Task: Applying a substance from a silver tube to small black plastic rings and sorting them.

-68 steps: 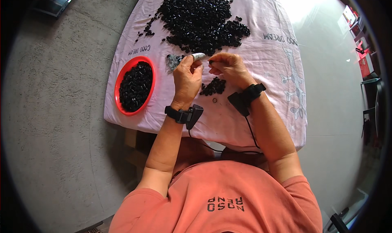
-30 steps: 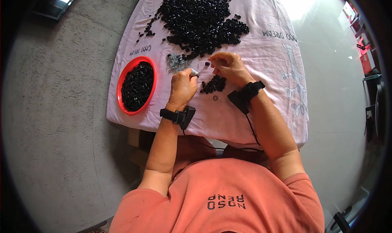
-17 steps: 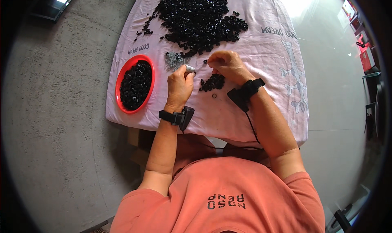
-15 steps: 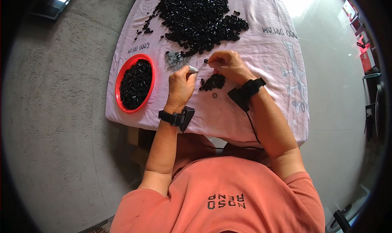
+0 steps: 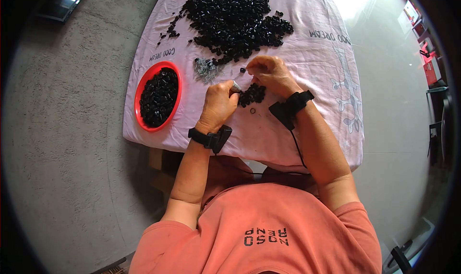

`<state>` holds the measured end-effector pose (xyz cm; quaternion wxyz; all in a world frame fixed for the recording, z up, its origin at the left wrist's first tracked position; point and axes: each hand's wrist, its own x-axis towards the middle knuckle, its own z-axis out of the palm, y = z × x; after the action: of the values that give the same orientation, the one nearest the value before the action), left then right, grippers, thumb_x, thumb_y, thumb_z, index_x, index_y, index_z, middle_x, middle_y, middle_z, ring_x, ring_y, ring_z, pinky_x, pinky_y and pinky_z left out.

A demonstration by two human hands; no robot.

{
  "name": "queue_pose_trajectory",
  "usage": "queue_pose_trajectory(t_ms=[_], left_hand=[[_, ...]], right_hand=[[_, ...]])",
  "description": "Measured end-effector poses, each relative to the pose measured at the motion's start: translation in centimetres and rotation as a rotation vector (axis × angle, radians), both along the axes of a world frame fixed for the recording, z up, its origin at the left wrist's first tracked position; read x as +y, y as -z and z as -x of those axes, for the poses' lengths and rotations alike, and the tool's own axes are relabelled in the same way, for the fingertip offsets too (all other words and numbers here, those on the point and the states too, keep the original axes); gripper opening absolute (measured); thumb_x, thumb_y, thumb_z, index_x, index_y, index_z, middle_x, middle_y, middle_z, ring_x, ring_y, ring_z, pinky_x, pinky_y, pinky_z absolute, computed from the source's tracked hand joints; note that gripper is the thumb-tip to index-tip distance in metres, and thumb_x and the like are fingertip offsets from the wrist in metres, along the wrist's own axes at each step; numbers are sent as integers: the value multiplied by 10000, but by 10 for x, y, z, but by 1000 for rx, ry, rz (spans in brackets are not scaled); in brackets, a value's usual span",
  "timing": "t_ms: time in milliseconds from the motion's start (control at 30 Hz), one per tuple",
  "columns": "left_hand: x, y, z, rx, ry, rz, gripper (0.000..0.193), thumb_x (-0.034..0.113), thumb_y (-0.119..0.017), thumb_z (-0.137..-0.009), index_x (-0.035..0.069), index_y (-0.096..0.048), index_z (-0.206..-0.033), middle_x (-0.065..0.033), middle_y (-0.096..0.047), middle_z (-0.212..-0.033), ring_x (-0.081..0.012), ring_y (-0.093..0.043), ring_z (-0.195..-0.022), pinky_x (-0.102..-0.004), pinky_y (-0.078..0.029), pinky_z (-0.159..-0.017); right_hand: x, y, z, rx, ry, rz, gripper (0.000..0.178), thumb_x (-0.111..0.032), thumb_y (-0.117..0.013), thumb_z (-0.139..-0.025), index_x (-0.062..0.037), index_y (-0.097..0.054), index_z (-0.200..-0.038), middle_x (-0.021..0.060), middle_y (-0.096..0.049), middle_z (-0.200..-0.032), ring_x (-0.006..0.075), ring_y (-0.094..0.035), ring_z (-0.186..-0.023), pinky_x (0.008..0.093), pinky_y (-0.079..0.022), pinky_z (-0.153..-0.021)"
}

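My left hand [image 5: 218,104] is closed on a small silver-grey tapered thing [image 5: 235,87] whose kind I cannot make out. Its tip reaches the left edge of a little heap of black pieces [image 5: 252,95] lying between my hands. My right hand [image 5: 272,75] is bent above the table, fingertips drawn together; whatever they hold, if anything, is too small or hidden. Just left of those fingertips is a single black piece [image 5: 242,70]. Beyond my left hand lies a pile of thin clear-grey slivers [image 5: 207,70].
A large heap of shiny black pieces [image 5: 235,21] covers the table's far part. At the left stands a red bowl [image 5: 179,89] filled with black pieces. A small dark ring [image 5: 252,111] lies near the little heap. Pale pink cloth [image 5: 307,125] covers the table.
My left hand, with the silver-grey thing, has moved right and slightly nearer, to the edge of the little heap. The right hand has shifted slightly right, away from the single black piece.
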<state>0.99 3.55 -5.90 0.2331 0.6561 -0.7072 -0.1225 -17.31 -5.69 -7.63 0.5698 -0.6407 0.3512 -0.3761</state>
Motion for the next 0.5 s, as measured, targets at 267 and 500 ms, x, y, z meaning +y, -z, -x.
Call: queue_pose_trajectory(t_ms=[267,500], left_hand=[[-6,-21,8,261,-109,5,64,46,-646,-827,-15,-660,-832,-179,-682,-708,-294,-701,-656,-371,-527,-609],[-13,-25,16,259,-51,97,41,34,-647,-879,-1,-667,-878,-22,-647,-673,-52,-582,-598,-241,-477,-544]], right_hand=[[3,-4,2,19,-122,77,106,-77,-685,-889,-9,-696,-970,23,-691,-819,90,-658,-716,242,-531,-645],[1,-4,0,-106,-214,-71,90,-61,-688,-893,-3,-689,-961,52,-708,-838,104,-683,-737,238,-562,-667]])
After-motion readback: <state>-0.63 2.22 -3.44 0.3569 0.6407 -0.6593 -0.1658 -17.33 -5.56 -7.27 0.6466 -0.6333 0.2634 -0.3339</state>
